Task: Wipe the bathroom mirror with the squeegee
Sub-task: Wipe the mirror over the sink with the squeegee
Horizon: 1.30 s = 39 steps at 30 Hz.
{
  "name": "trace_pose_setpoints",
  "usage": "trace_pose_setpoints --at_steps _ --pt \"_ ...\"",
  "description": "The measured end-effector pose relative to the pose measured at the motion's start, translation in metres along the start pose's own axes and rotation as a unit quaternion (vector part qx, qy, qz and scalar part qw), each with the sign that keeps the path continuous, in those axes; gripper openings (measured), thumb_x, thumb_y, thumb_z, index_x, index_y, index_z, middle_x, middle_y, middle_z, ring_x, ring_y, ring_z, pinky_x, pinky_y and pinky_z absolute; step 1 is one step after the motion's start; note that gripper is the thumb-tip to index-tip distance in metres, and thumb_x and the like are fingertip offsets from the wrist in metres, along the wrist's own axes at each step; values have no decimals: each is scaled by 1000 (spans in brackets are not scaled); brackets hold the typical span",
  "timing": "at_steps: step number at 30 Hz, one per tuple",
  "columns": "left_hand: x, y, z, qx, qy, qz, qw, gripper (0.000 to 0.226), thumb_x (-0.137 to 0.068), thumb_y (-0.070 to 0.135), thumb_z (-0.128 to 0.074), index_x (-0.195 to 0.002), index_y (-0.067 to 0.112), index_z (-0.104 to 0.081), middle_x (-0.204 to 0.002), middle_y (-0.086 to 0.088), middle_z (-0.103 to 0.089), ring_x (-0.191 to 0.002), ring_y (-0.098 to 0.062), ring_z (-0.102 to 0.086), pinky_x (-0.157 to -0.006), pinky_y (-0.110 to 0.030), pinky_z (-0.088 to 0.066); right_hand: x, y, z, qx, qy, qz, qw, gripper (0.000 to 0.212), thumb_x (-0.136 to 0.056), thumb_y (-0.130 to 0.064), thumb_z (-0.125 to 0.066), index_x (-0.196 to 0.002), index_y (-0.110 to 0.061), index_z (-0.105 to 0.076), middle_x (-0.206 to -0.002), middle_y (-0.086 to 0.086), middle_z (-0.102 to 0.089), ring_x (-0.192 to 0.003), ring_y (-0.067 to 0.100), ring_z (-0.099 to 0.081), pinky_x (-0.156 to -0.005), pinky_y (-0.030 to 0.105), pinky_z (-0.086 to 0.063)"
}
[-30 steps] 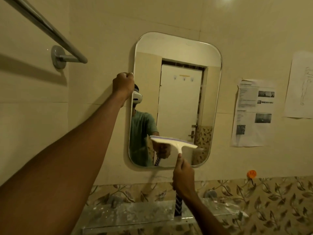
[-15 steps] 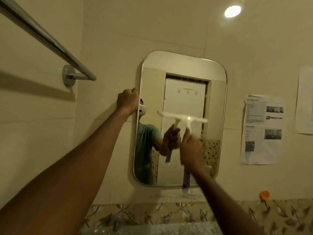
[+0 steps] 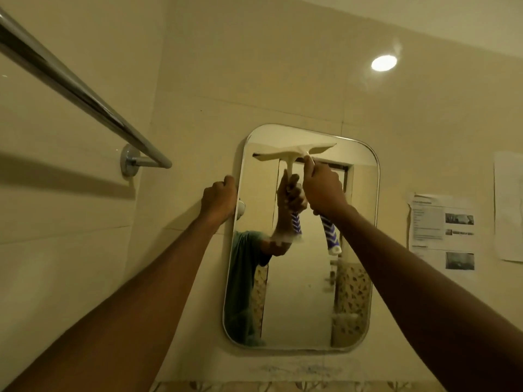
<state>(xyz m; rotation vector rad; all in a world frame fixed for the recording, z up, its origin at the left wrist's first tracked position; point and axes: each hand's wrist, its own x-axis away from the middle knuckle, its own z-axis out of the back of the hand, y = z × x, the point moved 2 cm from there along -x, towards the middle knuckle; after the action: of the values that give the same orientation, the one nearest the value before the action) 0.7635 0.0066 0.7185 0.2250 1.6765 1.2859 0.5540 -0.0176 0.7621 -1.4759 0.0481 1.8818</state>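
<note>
Gripping: my right hand (image 3: 325,190) wraps the squeegee (image 3: 294,153) handle
Blade: against the mirror (image 3: 300,292), near its top edge
Left hand (image 3: 219,200): fingers curled, clamping mirror's left rim

Squeegee (image 3: 294,153) on mirror (image 3: 300,292) top

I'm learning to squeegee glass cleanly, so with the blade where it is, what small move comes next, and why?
Probably draw the squeegee straight down. Its blade lies across the top of the mirror, the right hand grips the handle, and the left hand braces the mirror's left edge, so nearly all the glass lies below the blade, unwiped in this pass.
</note>
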Motion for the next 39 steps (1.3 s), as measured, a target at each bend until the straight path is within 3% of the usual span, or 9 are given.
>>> trace_pose_setpoints --at_steps 3,6,9,14,19,27,32,36,39 --pt "10 12 8 18 -26 10 999 47 -96 33 -33 -101 0 -66 -98 -20 -71 -84 -34 -70 -78 -44 -61 8 8 13 28 -39 23 999 47 -102 -47 -29 -72 -18 -50 -56 -2 -50 -35 4 -48 -35 17 -37" --pt "4 22 11 36 -24 4 999 44 -97 29 -37 -95 -2 -68 -87 -19 -73 -72 -30 -70 -71 -40 -62 9 19 34 95 -22 57 994 57 -101 -50 -27 -77 -11 -59 -54 -1 -48 -45 11 -43 -45 21 -33" --pt "-1 40 14 89 15 -25 996 37 -97 29 -39 -94 5 -68 -93 -13 -73 -80 -25 -70 -74 -36 -60 -4 19 56 164 -4 108 981 56 -103 -44 -24 -93 -9 -66 -54 2 -50 -45 14 -44 -47 22 -32" --pt "-15 57 6 121 -18 -40 992 46 -90 46 -34 -90 16 -69 -96 -11 -74 -92 -29 -70 -91 -48 -56 -34 0 47 266 -40 203 942 59 -103 -42 -27 -78 -7 -68 -50 2 -50 -41 16 -43 -44 22 -33" --pt "-23 58 1 157 -33 -15 987 60 -100 46 -24 -99 9 -70 -98 -17 -74 -89 -31 -70 -90 -47 -56 -60 -35 24 284 -75 243 924 51 -101 -39 -30 -66 -14 -57 -54 2 -51 -48 16 -47 -55 31 -44" --pt "-38 54 -8 76 37 -42 996 64 -88 55 -26 -102 8 -68 -103 -15 -71 -94 -33 -67 -92 -48 -54 -75 2 45 298 -97 166 935 34 -100 -29 -33 -72 -14 -45 -67 6 -46 -66 25 -49 -65 43 -49" --pt "-36 54 -15 19 72 -66 995 46 -98 29 -31 -105 -3 -63 -112 -21 -65 -95 -33 -58 -75 -37 -43 -67 68 92 298 -68 62 950 31 -100 -21 -34 -77 -6 -47 -79 18 -52 -67 25 -46 -60 34 -36" --pt "-40 52 -16 7 85 -80 993 43 -98 25 -33 -100 -4 -64 -105 -22 -66 -82 -30 -57 -68 -33 -41 -62 40 83 267 -14 107 958 44 -99 -25 -38 -56 -15 -43 -64 15 -51 -53 20 -41 -53 30 -35" --pt "-39 54 -15 14 95 -74 993 43 -97 25 -33 -101 -3 -65 -102 -19 -66 -77 -27 -56 -67 -33 -44 -64 -10 39 275 -48 171 945 44 -99 -33 -36 -58 -19 -42 -65 8 -50 -57 21 -44 -58 34 -43"
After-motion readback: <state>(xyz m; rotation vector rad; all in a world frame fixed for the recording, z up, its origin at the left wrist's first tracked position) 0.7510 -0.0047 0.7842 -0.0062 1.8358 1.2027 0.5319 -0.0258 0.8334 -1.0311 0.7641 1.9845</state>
